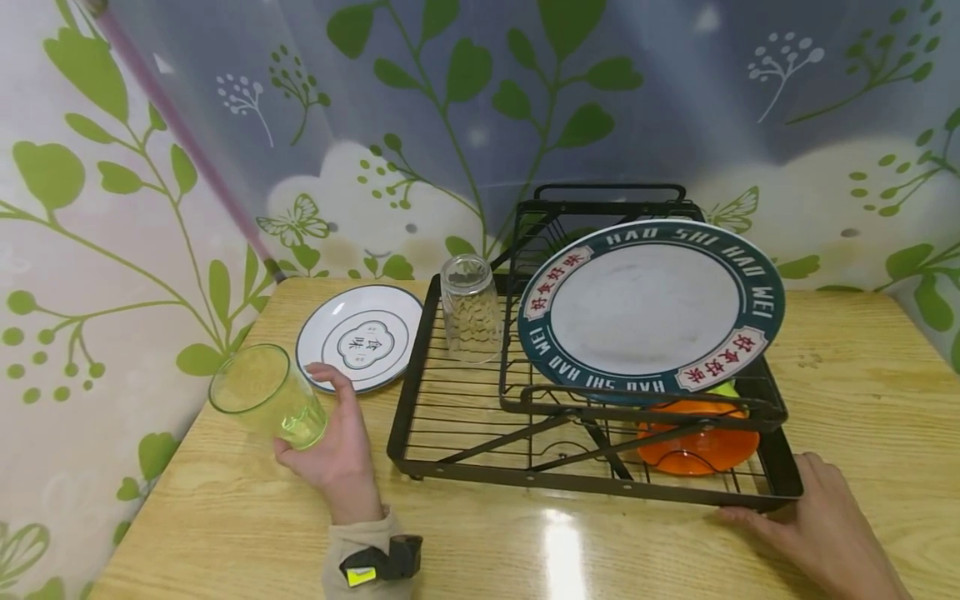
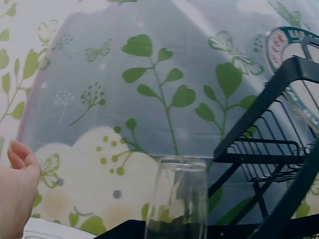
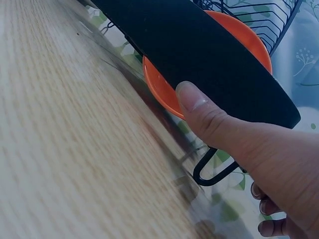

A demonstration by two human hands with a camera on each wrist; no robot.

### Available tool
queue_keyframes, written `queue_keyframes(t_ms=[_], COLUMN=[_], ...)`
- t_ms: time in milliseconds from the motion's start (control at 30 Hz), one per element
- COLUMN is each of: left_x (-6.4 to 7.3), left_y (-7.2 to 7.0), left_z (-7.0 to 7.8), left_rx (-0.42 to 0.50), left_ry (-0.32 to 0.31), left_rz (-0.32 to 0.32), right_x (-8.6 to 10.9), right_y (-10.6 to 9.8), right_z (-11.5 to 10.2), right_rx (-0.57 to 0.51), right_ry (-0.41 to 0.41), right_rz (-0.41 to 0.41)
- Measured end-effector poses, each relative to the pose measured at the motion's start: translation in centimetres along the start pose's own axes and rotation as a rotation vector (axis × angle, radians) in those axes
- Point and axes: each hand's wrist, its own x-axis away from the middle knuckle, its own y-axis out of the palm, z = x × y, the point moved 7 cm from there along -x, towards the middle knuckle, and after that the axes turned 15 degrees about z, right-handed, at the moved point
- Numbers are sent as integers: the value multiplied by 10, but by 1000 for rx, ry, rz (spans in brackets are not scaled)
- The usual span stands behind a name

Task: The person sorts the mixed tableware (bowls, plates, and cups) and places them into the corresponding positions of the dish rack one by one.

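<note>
My left hand (image 1: 341, 437) grips a yellow-green drinking glass (image 1: 258, 392) by its base end. The glass tilts, its wide mouth towards the upper left, left of the black dish rack (image 1: 480, 473). At the rack's front right corner, my right hand (image 1: 825, 517) holds the frame. The right wrist view shows that thumb (image 3: 199, 107) pressed on the black rim, the other fingers lower down. An upside-down clear glass (image 1: 471, 312) stands in the rack's left part. A large green-rimmed plate (image 1: 645, 308) leans on the upper tier, partly covering an orange bowl (image 1: 697, 446) below.
A small white plate (image 1: 360, 337) with a blue rim lies on the wooden table (image 1: 247, 517) beside the rack's left edge. Behind the table hangs a leaf-patterned cloth (image 1: 450, 125). A bent black wire foot (image 3: 214, 174) juts out near my right hand.
</note>
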Motion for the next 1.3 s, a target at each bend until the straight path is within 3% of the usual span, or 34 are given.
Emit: queue_keyframes(t_ms=[100, 200, 600, 833, 1033, 1300], left_x=[-2, -5, -12, -9, -8, -9], left_y=[5, 8, 7, 5, -1, 4], left_z=[7, 14, 27, 22, 17, 21], left_rx=[-7, 2, 30, -24, -40, -4], left_ry=[8, 8, 31, 8, 31, 44], left_rz=[-55, -66, 48, 56, 134, 112], right_x=[0, 0, 0, 0, 1, 0], right_y=[0, -1, 2, 1, 0, 0], right_z=[-1, -2, -1, 1, 0, 0], right_rx=[-15, -25, 4, 20, 15, 17], right_ry=[-20, -37, -9, 9, 2, -18], right_rz=[17, 29, -9, -23, -12, 1])
